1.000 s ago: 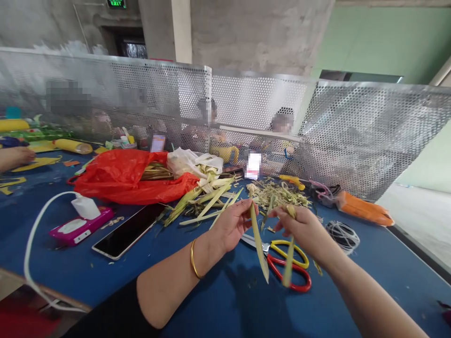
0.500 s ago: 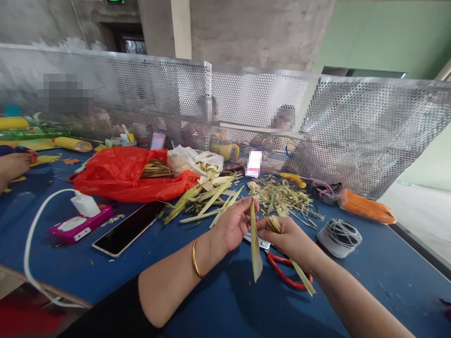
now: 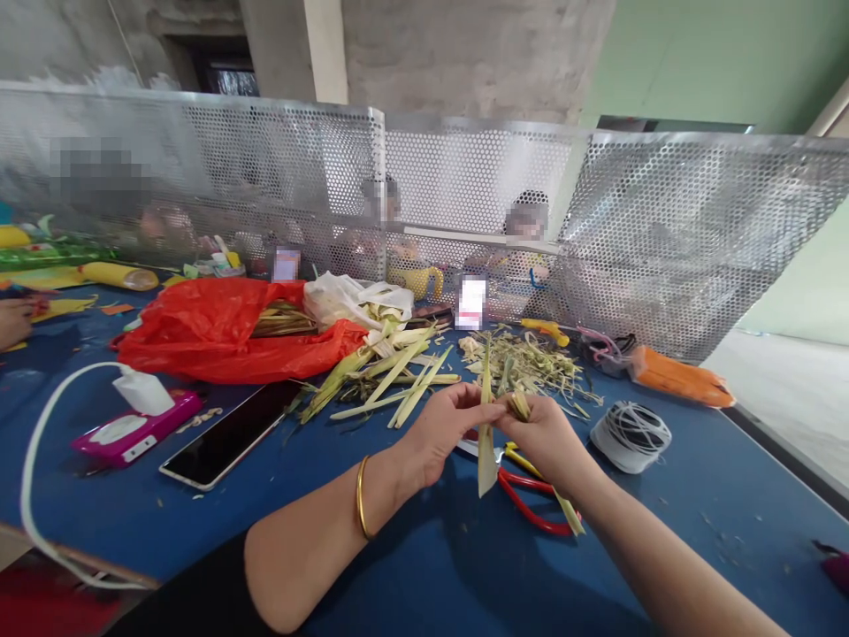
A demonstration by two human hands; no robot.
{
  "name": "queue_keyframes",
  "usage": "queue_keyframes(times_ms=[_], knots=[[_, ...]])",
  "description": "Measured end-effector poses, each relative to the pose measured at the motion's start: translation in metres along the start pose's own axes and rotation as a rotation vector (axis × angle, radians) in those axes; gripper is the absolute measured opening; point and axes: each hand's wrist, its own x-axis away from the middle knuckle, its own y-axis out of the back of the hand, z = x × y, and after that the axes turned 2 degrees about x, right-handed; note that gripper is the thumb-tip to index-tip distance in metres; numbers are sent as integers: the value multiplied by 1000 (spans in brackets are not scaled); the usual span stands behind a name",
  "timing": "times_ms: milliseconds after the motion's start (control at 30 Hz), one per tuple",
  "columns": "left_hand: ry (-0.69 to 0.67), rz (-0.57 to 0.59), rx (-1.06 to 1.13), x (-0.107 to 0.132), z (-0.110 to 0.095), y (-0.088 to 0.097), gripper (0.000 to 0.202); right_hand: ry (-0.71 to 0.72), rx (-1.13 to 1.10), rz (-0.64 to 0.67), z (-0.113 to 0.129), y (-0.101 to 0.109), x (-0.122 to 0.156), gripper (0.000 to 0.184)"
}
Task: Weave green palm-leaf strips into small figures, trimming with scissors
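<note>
My left hand [image 3: 443, 428] pinches a pale green leaf strip [image 3: 486, 442] that stands upright and hangs down past my fingers. My right hand [image 3: 545, 435] is closed on a second strip [image 3: 569, 513] whose tail trails down beside my wrist, and its fingertips meet the left hand at the first strip. Both hands hover just above red-and-yellow-handled scissors [image 3: 531, 495] lying on the blue table [image 3: 411, 566]. A gold bangle sits on my left wrist.
Loose leaf strips [image 3: 391, 372] and a heap of trimmings [image 3: 531, 363] lie behind the hands. A red plastic bag [image 3: 218, 332], a phone [image 3: 225, 435], a pink case with charger [image 3: 129, 429], a coil of white cord [image 3: 630, 433], an orange tool [image 3: 676, 380]. A perforated metal screen [image 3: 696, 239] backs the table; people sit behind it.
My hands have come together; the right hand, apart a second ago, now touches the left at the upright strip. That strip has slid upward through my left fingers.
</note>
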Motion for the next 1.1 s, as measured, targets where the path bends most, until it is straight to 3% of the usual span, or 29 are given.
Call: queue_keyframes(times_ms=[133,367,467,567,633,733,800,967,1033,1100], knots=[[-44,-86,-46,-3,0,1,18,-16,-14,-13,0,2,-1,26],[-25,-74,-98,-3,1,0,20,-19,-36,-50,6,10,-1,25],[-25,-115,-69,-4,-1,2,20,152,139,-29,11,20,2,22],[10,-129,-36,-6,-3,4,16,399,329,149,16,31,8,28],[80,-105,-10,-6,-2,5,14,512,390,239,17,34,11,22],[226,-22,1,-3,2,4,14,567,357,168,17,32,13,12],[208,4,-26,-1,3,2,20,542,291,77,16,29,12,13],[-171,-16,41,3,1,-7,32,257,171,-8,14,25,12,21],[-194,39,85,4,-1,-9,38,200,133,-20,13,23,13,20],[-211,20,78,6,-2,-10,31,190,127,-44,13,21,15,20]])
